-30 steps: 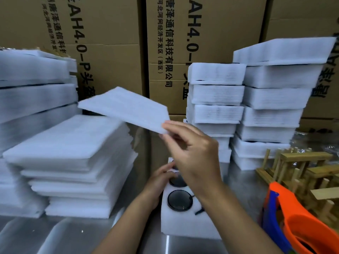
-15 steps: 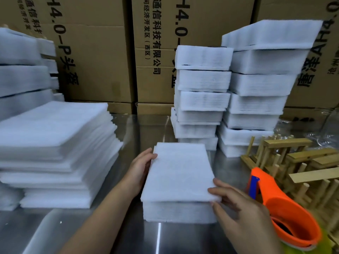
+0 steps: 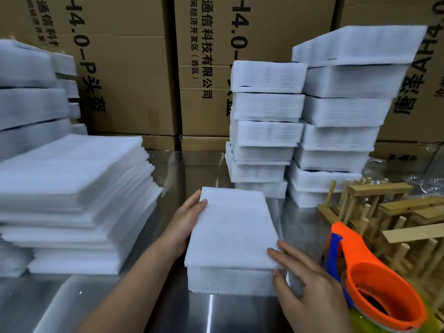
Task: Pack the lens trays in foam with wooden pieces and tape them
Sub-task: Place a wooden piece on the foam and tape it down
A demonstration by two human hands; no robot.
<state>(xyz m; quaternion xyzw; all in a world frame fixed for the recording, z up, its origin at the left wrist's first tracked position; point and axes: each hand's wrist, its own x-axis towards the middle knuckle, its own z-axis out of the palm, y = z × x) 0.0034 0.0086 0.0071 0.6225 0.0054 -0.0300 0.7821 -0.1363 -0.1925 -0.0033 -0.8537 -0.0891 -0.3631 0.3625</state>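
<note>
Head camera view, looking down at two bare hands steadying a foam package on a steel counter (image 3: 115,299). The left hand (image 3: 185,224) lies flat along the package's left side, its fingers (image 3: 192,200) straight and close together against the far-left corner, with the thumb tip resting on the top. The right hand (image 3: 307,282) is at the near-right corner with its fingers (image 3: 278,257) spread and fairly straight. Some touch the top edge and others reach down the side. Neither hand pinches or curls around anything.

Between the hands, a thin white foam sheet (image 3: 230,227) lies flat as a lid on a thicker white foam tray (image 3: 228,281), with the edges nearly lined up. Whatever the tray holds is hidden. The package sits at the centre of the counter, near the front edge.

Just right of the right hand sits an orange and blue tape dispenser (image 3: 374,277). Behind it is a heap of pale wooden pieces (image 3: 384,207) with pegs. To the left is a tall stack of foam sheets (image 3: 72,188). Behind the package are two columns of stacked foam trays (image 3: 266,131). Brown cardboard boxes (image 3: 134,68) printed with black lettering line the back.
</note>
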